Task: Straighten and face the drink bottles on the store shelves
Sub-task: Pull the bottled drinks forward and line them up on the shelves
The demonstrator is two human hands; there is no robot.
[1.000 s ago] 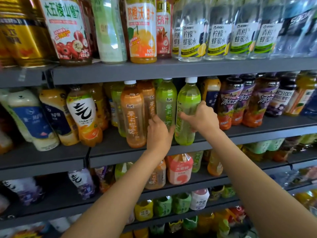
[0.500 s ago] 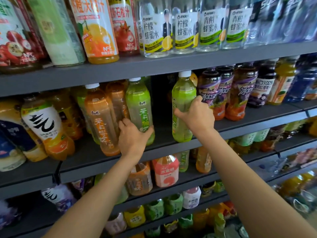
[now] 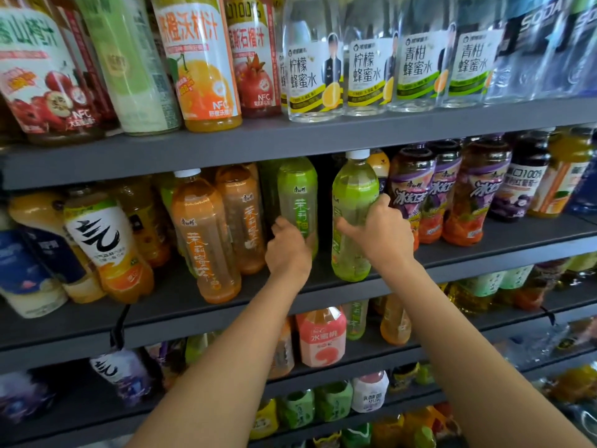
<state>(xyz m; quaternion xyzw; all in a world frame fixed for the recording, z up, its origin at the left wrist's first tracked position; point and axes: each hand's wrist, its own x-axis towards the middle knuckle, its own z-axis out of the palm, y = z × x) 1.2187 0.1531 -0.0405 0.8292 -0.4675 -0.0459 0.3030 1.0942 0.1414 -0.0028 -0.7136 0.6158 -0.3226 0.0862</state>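
Note:
Two green tea bottles stand on the second grey shelf point(image 3: 355, 287). My left hand point(image 3: 289, 250) grips the lower part of the left green bottle point(image 3: 298, 195), which sits further back. My right hand point(image 3: 378, 234) grips the middle of the right green bottle point(image 3: 353, 189), which has a white cap and stands at the shelf's front edge. A dark gap separates the two bottles. Both stand upright; the left one's label faces me, the right one's label is mostly covered by my fingers.
Two orange tea bottles point(image 3: 206, 234) stand to the left of my hands, purple-labelled iced tea bottles point(image 3: 420, 195) to the right. Clear honey-water bottles point(image 3: 311, 59) and juice bottles point(image 3: 203, 59) fill the shelf above. Lower shelves hold several smaller bottles.
The left green bottle has gone further back on the shelf under my left hand. The right green bottle stays at the front edge. The gap between them has widened and the camera has shifted.

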